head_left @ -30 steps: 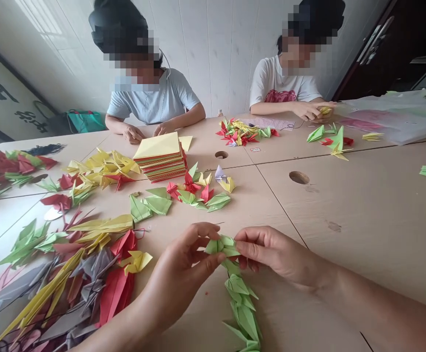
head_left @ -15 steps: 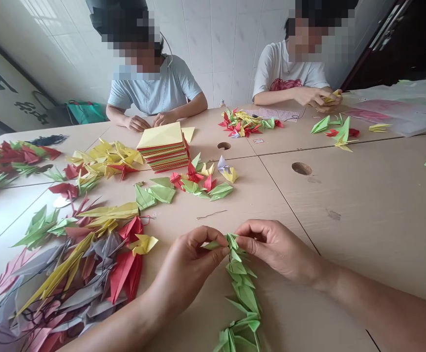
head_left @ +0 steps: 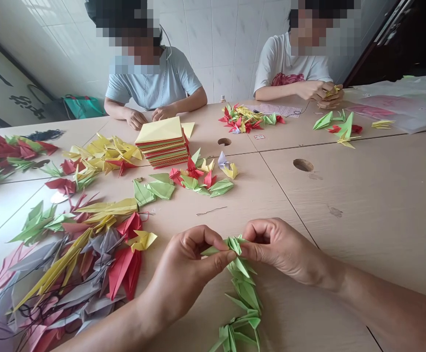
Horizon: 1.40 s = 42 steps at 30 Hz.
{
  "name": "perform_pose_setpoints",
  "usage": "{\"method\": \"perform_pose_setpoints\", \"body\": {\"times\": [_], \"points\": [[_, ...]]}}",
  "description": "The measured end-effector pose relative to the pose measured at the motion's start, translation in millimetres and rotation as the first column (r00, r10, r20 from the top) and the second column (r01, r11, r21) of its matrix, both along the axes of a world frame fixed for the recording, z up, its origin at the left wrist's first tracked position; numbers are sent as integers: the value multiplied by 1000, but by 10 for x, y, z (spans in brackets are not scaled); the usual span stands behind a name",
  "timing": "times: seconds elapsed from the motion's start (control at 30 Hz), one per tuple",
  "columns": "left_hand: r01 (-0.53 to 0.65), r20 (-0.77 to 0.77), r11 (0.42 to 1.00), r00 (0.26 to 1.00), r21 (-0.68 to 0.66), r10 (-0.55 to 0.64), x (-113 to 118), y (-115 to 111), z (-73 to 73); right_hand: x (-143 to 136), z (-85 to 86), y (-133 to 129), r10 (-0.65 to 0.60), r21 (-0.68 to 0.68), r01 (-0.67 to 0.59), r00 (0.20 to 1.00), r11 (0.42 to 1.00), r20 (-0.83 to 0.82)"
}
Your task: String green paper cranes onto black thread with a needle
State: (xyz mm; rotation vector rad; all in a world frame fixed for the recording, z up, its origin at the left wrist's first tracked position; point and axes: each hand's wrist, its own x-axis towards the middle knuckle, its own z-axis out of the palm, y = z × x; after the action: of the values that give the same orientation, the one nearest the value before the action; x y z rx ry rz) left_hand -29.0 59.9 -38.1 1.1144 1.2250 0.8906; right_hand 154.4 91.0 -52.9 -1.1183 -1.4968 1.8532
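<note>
My left hand (head_left: pixel 192 269) pinches the left side of a green folded paper crane (head_left: pixel 235 245) between thumb and fingers. From the other side, my right hand (head_left: pixel 288 254) grips the same crane with thumb and index finger. Below it, a chain of green paper cranes (head_left: pixel 248 294) trails over the table toward me; any thread through it is hidden. Left of my forearm lies a pile of grey, pink, red and yellow paper cranes with dark cords (head_left: pixel 84 274). A small yellow crane (head_left: pixel 143 240) sits at that pile's right edge.
A stack of coloured square paper (head_left: pixel 163 142) stands mid-table, near loose red and green cranes (head_left: pixel 198 176) and yellow cranes (head_left: pixel 106 151). A thin thread (head_left: pixel 212 211) lies beyond my hands. Two people sit opposite; one holds yellow paper (head_left: pixel 332 93). The tabletop has a round hole (head_left: pixel 303 165).
Both hands stay on the crane at the chain's top, and their pinch has shifted slightly to the right. The whole view has moved a little.
</note>
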Motion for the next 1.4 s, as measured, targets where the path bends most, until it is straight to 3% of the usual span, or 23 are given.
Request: {"method": "perform_pose_setpoints", "body": {"times": [0.2,0.37,0.5,0.7,1.2,1.4], "points": [[32,133,998,991,-61,-24,-31,11,-39,0,-4,-15,-16,-62,12,998,998,-58],[213,325,975,928,-64,-182,-61,27,-61,18,8,-21,34,-88,-41,997,995,-75],[252,307,967,924,-36,-229,-58,13,-59,18,33,-24,73,-107,-87,989,990,-128],[187,352,982,921,-32,-164,-33,4,-56,13,42,-9,50,-112,-67,988,991,-145],[191,416,981,894,-17,-167,-40,-17,-38,40,69,6,130,-137,-148,983,979,-133],[226,327,974,919,23,-221,-62,1,-38,41,58,14,135,-149,-159,978,976,-160]]}}
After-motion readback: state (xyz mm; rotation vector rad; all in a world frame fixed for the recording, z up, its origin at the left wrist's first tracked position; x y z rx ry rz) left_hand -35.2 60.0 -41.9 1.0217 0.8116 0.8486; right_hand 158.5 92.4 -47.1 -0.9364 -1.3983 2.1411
